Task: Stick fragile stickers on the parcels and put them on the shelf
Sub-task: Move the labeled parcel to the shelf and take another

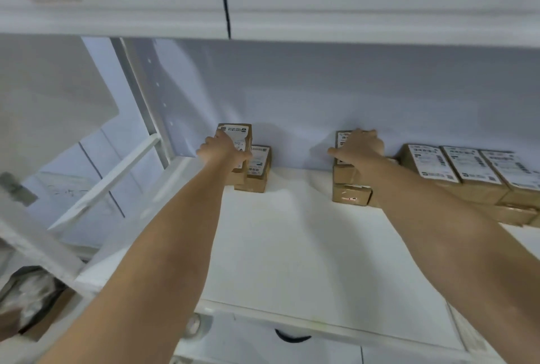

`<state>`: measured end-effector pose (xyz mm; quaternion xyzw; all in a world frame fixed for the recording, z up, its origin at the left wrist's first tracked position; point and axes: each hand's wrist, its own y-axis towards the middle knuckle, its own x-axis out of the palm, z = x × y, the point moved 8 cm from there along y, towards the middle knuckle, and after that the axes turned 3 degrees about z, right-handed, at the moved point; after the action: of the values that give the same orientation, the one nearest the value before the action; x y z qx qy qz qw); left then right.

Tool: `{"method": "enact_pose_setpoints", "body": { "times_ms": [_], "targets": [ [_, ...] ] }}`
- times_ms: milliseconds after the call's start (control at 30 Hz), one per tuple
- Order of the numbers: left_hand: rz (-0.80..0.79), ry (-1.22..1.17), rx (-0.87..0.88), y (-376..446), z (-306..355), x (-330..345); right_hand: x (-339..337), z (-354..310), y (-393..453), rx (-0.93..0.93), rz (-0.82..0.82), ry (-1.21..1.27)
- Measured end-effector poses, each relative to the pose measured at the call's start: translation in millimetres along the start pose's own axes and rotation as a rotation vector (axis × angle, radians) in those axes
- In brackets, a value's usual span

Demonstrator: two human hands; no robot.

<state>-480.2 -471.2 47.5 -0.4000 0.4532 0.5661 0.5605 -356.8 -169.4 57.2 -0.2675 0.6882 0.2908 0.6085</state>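
Forearms reach deep into the white shelf [292,247], both hands seating parcels at the back wall.
Left hand [222,149] grasps the top-left parcel [238,133] stacked beside another box [258,165]; right hand [361,147] lies fingers-spread on the middle parcel [343,171], near the labelled row [455,171]. Square each box flush on its stack before letting go, labels up.
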Motion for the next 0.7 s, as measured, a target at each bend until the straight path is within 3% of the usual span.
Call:
{"method": "enact_pose_setpoints", "body": {
  "times_ms": [233, 700],
  "targets": [
    [-0.069, 0.023, 0.014, 37.3, -57.7, -5.1, 11.0, -38.1, -24.8, 0.030, -0.023, -0.036],
    [-0.165, -0.044, -0.005, 39.6, -72.1, 60.8, 46.6, -97.4, -69.8, -0.048, -0.027, 0.046]
  ]
}}
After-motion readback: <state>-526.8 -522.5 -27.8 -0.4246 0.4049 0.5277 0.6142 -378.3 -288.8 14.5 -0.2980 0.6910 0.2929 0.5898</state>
